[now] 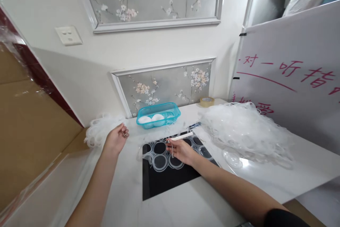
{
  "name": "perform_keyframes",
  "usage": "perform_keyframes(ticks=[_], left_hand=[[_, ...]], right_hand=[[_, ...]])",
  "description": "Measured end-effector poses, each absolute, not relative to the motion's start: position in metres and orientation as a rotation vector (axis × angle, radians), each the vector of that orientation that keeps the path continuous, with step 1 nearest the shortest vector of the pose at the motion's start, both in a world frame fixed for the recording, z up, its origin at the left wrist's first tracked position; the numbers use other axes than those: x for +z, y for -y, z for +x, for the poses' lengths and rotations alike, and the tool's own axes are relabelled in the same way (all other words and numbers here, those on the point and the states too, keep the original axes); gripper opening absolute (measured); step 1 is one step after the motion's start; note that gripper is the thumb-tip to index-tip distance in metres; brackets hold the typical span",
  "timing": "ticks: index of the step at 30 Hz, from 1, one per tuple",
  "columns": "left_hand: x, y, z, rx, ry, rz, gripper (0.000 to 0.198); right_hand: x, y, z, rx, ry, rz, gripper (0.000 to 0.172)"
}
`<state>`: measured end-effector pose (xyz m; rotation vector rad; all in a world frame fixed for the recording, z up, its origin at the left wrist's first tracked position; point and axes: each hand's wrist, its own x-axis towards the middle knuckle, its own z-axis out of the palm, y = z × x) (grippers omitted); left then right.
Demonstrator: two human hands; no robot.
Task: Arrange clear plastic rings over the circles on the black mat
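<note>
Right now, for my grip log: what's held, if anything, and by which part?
The right hand seems to hold a white stick by its left end; left hand: cannot tell.

Two hands [117, 137] [181, 151] (one basket [148, 125]).

the right grip [181, 151] holds a white stick [183, 136] above a black sheet [170, 185].

The head view looks forward and down from nearby, across the tabletop [124, 198] to the wall [159, 46] behind its far edge.
</note>
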<state>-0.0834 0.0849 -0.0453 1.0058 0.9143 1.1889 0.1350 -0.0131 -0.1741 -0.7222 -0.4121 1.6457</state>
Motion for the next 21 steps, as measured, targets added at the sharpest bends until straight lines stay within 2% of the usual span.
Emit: perform_keyframes(ticks=[4, 10, 21], left_hand=[[-0.015, -0.031, -0.064, 1.056, -0.608, 0.954, 0.022], [0.006, 0.038, -0.052, 0.852, -0.363, 0.885, 0.021], [0.01, 0.068, -0.06, 0.748, -0.186, 0.848, 0.02]], right_hand=[[-0.16, 0.023, 0.136, 1.664, 0.504, -0.571, 0.029], [-0.153, 0.028, 0.142, 1.67, 0.553, -0.454, 0.025], [-0.164, 0.028, 0.146, 1.75, 0.459, -0.419, 0.01]])
